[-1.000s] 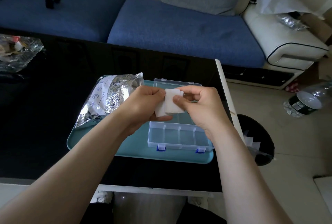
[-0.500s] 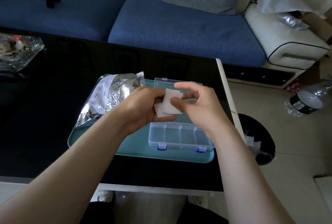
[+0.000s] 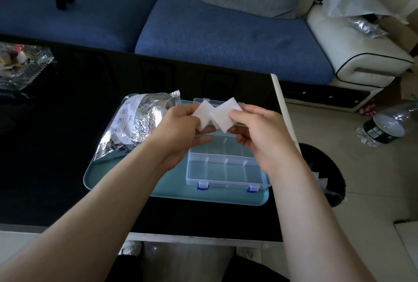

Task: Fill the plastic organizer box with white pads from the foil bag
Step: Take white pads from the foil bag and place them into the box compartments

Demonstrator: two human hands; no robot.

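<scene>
Two white pads are held side by side above the organizer box. My left hand (image 3: 181, 127) pinches the left pad (image 3: 203, 115). My right hand (image 3: 260, 136) pinches the right pad (image 3: 225, 114). The pads overlap a little in the middle. Below them the clear plastic organizer box (image 3: 226, 172) lies open on a teal tray (image 3: 172, 191), its divided compartments showing nothing inside, blue clasps at the front. Its lid (image 3: 217, 101) stands behind the pads. The crinkled foil bag (image 3: 135, 123) lies on the tray's left part, behind my left wrist.
The tray sits on a black glossy table (image 3: 56, 145). A glass dish with scraps (image 3: 20, 64) is at the table's far left. A blue sofa (image 3: 214, 37) runs behind. On the floor right stand a black bin (image 3: 325, 173) and a plastic bottle (image 3: 384, 127).
The two pads were stacked together between both hands; now they are pulled apart sideways, one in each hand, and raised slightly.
</scene>
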